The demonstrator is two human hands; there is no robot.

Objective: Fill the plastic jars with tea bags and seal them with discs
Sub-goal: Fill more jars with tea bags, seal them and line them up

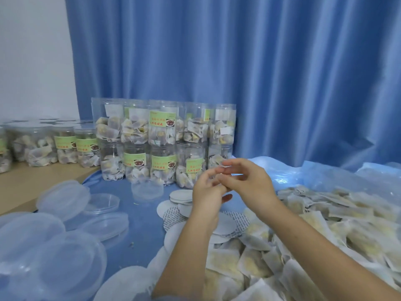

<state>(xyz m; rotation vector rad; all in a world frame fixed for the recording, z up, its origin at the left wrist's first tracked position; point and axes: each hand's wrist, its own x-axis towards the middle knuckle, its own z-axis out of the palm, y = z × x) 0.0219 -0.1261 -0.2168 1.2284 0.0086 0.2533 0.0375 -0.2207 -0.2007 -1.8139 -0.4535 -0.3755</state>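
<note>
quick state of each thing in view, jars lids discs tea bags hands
stacked jars: filled, two tiers
empty jar: open, upright
lids: loose, off jars
discs: loose, overlapping
tea bags: heaped, loose
left hand: fingers curled, touching right
right hand: fingers curled; grip contents unclear

Blue pleated curtain (238, 72); white wall (32, 61)

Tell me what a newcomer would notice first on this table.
Both hands, left hand and right hand, meet mid-frame, fingers touching. Behind them, filled jars stand stacked two high against the blue curtain. Loose tea bags heap at right, clear lids at left, white discs between.
</note>
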